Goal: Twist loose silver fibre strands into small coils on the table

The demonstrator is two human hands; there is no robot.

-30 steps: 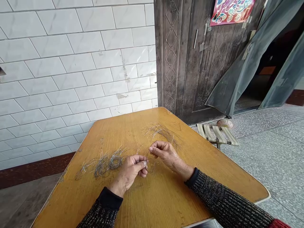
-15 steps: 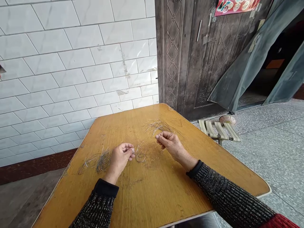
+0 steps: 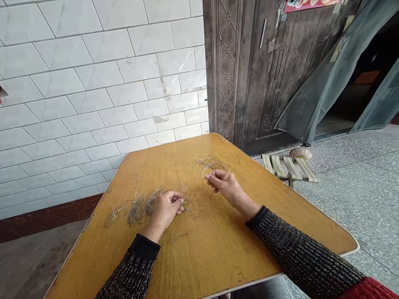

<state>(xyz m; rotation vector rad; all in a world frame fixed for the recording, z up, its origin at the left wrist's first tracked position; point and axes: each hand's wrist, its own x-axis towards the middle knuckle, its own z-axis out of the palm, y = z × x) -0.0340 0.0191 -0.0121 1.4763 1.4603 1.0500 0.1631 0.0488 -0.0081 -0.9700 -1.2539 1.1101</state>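
Note:
My left hand (image 3: pixel 166 209) is closed in a pinch over the middle of the table. Whatever is between its fingertips is too fine to make out. A small loop of thin wire (image 3: pixel 188 203) shows just past those fingers. Behind and left of this hand lie coiled bundles of thin grey wire (image 3: pixel 135 211), one partly covered by it. My right hand (image 3: pixel 225 186), apart from the left, also pinches thumb against forefinger, and its contents cannot be seen clearly. Just beyond it, a spread of loose, thin wires (image 3: pixel 204 162) rests on the table.
The wooden table (image 3: pixel 199 249) has worn edges and stands near a white tiled wall (image 3: pixel 99 79). A dark carved door (image 3: pixel 246 74) is behind it. To the right are a folding stool (image 3: pixel 285 166) with striped straps, a round object (image 3: pixel 301 154) and a grey curtain (image 3: pixel 314 99).
My left hand has moved slightly right, toward the small wire loop, uncovering more of the coiled wire behind it. The right hand keeps nearly the same place and pinch.

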